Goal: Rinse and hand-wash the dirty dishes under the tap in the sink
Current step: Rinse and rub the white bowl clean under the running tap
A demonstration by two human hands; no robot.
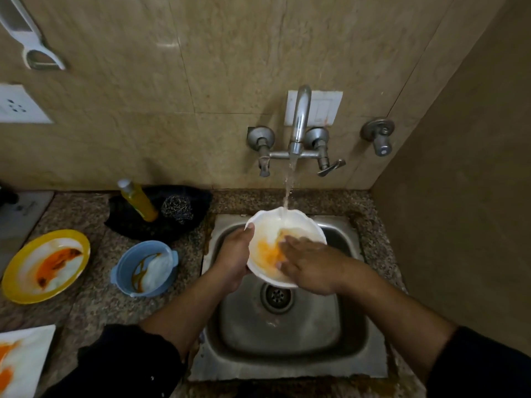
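Note:
A white bowl [273,228] with orange residue inside is held over the steel sink [339,340], tilted toward me. Water from the wall tap [300,122] runs onto its far rim. My left hand [234,254] grips the bowl's left rim, thumb on the edge. My right hand [310,262] lies with straight fingers inside the bowl, touching the orange smear. On the counter to the left wait a dirty yellow plate [46,264], a blue bowl [145,267] with brown streaks, and a white plate [20,360] smeared orange at the lower left edge.
A yellow soap bottle [138,201] and a steel scrubber [176,209] sit in a black tray [198,201] behind the blue bowl. The sink drain [277,295] lies below the bowl. A wall stands close on the right; tap handles [330,166] jut out.

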